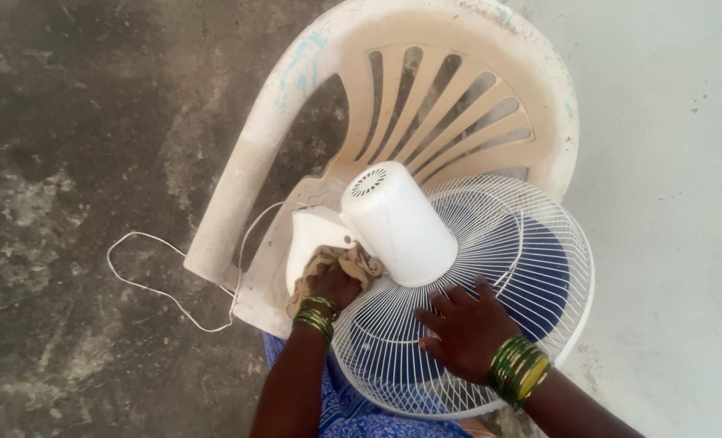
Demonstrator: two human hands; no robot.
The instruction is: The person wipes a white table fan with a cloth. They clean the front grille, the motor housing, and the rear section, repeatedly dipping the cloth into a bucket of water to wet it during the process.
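Wiping step: your left hand [334, 284] grips a crumpled tan cloth [346, 261] against the white plastic fan motor housing [397, 223] (fan lies on the chair seat). Your right hand [466, 328] presses open on the white wire grille [531, 243]. Next pass needs that bracing.

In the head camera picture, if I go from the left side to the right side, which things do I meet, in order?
Dark concrete floor → loop of white cord → left hand pressing a beige cloth → white motor housing → right hand flat on the wire fan guard → pale wall.
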